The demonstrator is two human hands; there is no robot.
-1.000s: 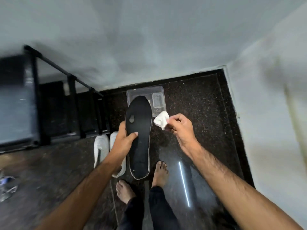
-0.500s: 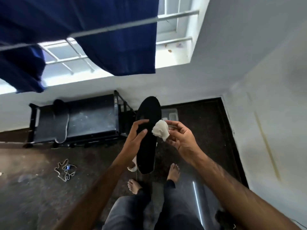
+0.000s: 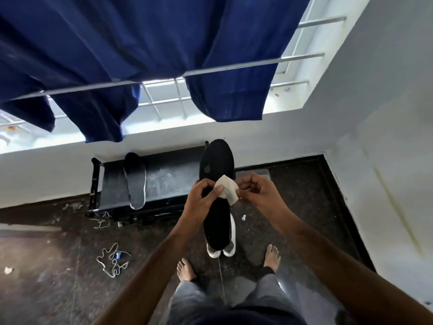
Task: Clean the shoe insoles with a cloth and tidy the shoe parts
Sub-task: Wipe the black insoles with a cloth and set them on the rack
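Observation:
A black insole (image 3: 218, 167) stands upright in front of me, gripped at its middle by my left hand (image 3: 201, 202). A small white cloth (image 3: 226, 192) lies against the insole's face. My left thumb presses on one side of the cloth while my right hand (image 3: 260, 192) pinches its other edge. A second dark insole (image 3: 136, 181) with a pale rim rests on the black rack (image 3: 164, 181). A pair of white shoes (image 3: 222, 249) sits on the floor, mostly hidden behind the held insole. White laces (image 3: 112, 260) lie tangled on the floor at left.
Dark blue cloth (image 3: 140, 55) hangs from a metal rail (image 3: 234, 66) across the window above. A white wall (image 3: 386, 160) closes the right side. A clear plastic box (image 3: 253, 172) sits behind my right hand. My bare feet (image 3: 185, 269) stand on the dark speckled floor.
My view has tilted upward, bringing the window and blue cloth into sight. My right hand has brought the cloth onto the insole, and my left thumb now rests on it.

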